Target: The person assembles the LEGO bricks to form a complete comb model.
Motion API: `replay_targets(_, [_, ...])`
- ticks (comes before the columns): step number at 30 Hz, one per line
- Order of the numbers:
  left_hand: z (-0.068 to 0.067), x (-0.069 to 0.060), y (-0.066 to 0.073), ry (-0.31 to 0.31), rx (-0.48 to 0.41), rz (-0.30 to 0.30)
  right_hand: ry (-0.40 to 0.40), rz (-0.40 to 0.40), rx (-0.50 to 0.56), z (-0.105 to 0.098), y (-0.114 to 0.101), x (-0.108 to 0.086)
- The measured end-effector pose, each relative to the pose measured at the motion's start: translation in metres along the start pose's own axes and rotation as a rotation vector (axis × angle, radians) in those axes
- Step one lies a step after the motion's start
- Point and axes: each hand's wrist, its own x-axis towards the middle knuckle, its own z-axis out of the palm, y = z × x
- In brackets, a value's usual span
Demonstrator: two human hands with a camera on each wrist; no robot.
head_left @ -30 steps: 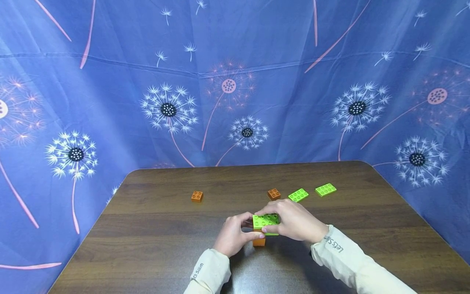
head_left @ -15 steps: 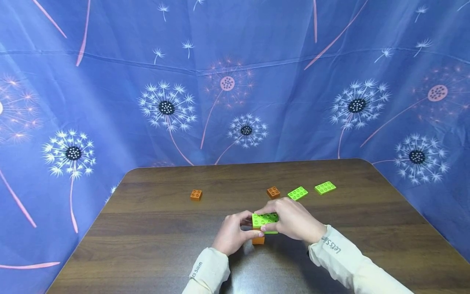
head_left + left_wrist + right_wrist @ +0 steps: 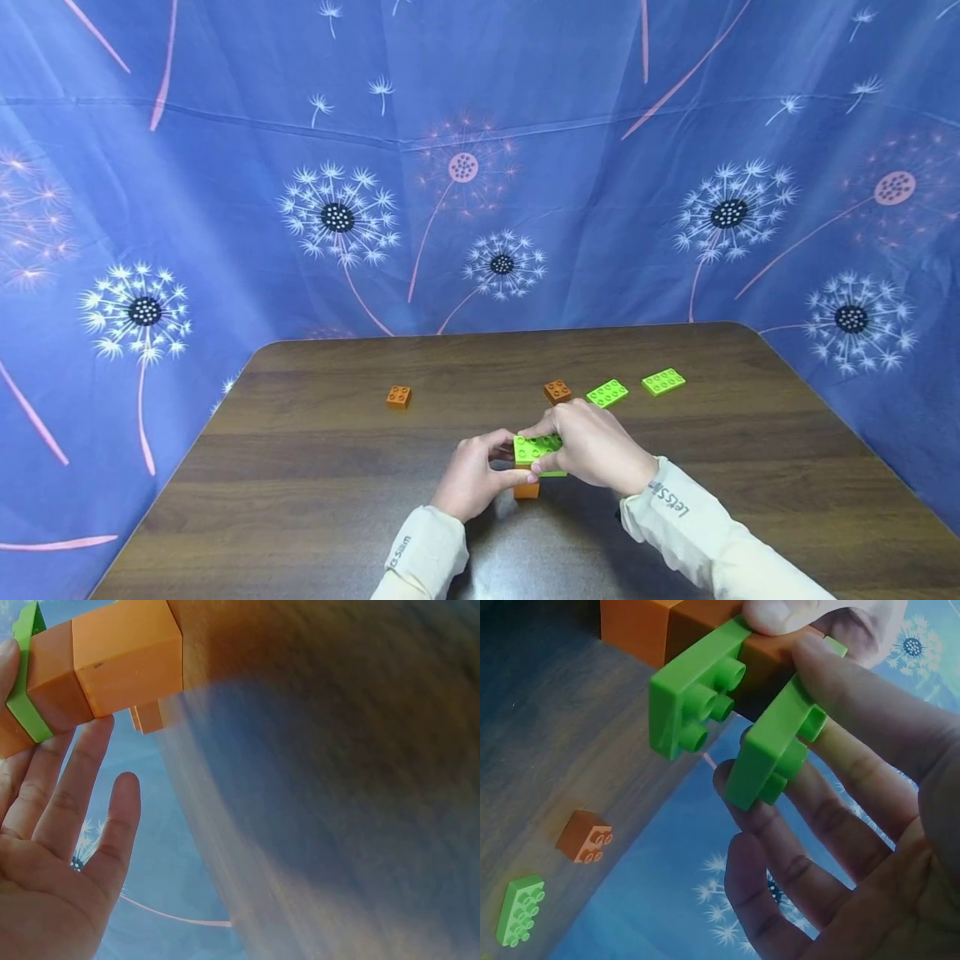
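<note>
A small stack of building bricks stands upright near the table's middle front: a bright orange brick [image 3: 131, 660] at the bottom, a darker orange brick [image 3: 61, 681] above it, then a lower green brick [image 3: 694, 690], another orange brick [image 3: 776, 660] and an upper green brick [image 3: 531, 448]. From the left side my left hand [image 3: 476, 479] holds the stack, its thumb on the orange brick between the green ones. My right hand [image 3: 596, 446] grips the upper green brick, thumb in front and fingers behind. Both green bricks jut out to the right, a gap between them. Fingers partly hide the stack.
Farther back on the brown table [image 3: 300, 475] lie a loose orange brick [image 3: 399, 397] at left, another orange brick [image 3: 557, 391] beyond my right hand, and two flat green bricks, one nearer [image 3: 607, 393] and one farther right [image 3: 663, 382]. A blue dandelion-print cloth [image 3: 585, 167] hangs behind.
My right hand has shifted slightly left over the upper green brick, covering more of it. My left hand keeps its hold, and the stack stays in place. The head view has tilted slightly.
</note>
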Motion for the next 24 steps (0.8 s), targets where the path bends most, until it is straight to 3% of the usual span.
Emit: replay_targets(24, [0.000,0.001,0.000,0.016,0.052,0.048,0.123,-0.186,0.121,0.022,0.025,-0.006])
